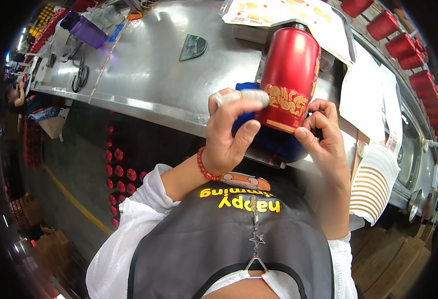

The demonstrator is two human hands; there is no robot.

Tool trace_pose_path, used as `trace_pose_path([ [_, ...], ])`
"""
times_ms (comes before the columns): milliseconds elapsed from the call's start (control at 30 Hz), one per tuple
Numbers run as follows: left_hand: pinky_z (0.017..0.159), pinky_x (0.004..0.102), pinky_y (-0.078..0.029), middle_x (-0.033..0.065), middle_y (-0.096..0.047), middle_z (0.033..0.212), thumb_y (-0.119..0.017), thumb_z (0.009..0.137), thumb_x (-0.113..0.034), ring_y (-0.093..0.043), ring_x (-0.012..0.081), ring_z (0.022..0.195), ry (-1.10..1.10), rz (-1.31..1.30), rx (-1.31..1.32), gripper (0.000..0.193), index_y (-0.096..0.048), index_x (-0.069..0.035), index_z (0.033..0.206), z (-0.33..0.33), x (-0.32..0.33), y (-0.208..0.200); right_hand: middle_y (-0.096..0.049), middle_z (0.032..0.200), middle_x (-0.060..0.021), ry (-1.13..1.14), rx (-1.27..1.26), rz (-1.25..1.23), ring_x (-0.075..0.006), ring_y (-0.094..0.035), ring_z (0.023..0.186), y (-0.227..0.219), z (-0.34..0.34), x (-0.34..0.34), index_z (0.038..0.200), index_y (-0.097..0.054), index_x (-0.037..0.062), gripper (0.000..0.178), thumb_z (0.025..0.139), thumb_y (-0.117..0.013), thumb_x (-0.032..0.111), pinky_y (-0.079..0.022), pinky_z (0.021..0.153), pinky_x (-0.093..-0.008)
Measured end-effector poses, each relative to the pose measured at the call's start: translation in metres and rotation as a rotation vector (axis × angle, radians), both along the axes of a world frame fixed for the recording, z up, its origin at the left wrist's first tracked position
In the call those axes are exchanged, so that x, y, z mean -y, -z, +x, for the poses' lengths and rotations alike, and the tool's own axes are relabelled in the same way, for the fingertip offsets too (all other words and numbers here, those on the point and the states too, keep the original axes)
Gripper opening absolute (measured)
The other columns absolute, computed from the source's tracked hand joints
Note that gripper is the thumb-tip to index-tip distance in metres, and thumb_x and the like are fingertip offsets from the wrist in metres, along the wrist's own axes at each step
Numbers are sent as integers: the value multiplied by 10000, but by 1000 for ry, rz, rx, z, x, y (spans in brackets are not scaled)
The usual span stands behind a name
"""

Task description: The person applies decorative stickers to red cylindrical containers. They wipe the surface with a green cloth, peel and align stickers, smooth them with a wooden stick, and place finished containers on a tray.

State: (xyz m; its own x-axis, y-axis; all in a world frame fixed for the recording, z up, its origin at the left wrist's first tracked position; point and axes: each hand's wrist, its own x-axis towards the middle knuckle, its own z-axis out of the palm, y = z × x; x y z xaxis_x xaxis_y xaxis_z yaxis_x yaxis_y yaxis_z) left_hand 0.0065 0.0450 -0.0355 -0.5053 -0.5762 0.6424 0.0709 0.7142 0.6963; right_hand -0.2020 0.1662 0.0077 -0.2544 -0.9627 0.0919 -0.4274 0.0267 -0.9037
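While the shiny red cylindrical bottle point(291, 57) with gold decoration sits over a deep-blue, cloth-like pad point(276, 144) at the edge of the grey metal bench point(149, 65), neck away from the person, support looks like the weak point. Left hand point(225, 132): at bottle's left side, thumb spread from fingers, one white-wrapped finger at the gold pattern; blurred, can't tell if it touches. Right hand point(324, 134): at bottle's lower right, fingers curled, thumb by the base rim; can't tell if it's gripping.

Risks, my read: neither hand visibly wraps the body, so a sliding pad could let the bottle roll or drop personward. Wrapped finger dragging could smear or lift the gold, if it's fresh. Red bead bracelet point(205, 167), left and nearer than the bottle, could scratch the finish if the wrist swings in. White, brown-banded stack point(376, 179), right of bottle: right forearm is near, a wide swing could topple it.
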Motion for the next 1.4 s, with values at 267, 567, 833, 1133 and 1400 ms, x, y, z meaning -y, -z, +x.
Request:
trace_pose_path([
  [267,1074,389,-312,133,-494,1293,-742,903,-316,-426,251,1201,-28,247,128,602,-430,-20,1324,-16,-2,-6,-437,1187,-84,-6,-12,-8,-199,-415,1172,-1,1,1,780,-538,54,321,895,-757,259,-335,1020,-324],
  [567,979,410,-439,132,-586,1109,-670,909,-44,-534,322,1072,-46,16,-3,173,-637,-77,1076,6,-10,5,-434,1206,-92,-3,-3,14,-206,-417,1179,-1,1,-1,798,-547,48,330,908,-751,284,-339,1019,-325],
  [833,866,379,-486,98,-500,1107,-787,727,-73,-532,251,1032,76,-449,1,287,-701,-189,975,1,9,2,-407,1243,-108,-86,164,47,-214,-409,1196,3,-11,-3,884,-577,52,321,949,-696,343,-333,1025,-314],
  [1133,848,376,-418,-66,-614,1104,-737,604,-149,-483,188,1029,196,-845,94,276,-697,-266,851,-18,28,-14,-436,1205,-87,-200,18,60,-213,-453,1138,3,-21,-1,851,-579,63,278,891,-761,269,-384,978,-313],
  [1400,834,374,-406,-72,-605,1121,-765,602,-145,-457,197,1048,278,-781,125,293,-680,-271,852,-25,30,-17,-453,1174,-74,-197,72,81,-189,-462,1095,3,-32,-14,838,-571,63,285,926,-728,285,-398,944,-297],
])
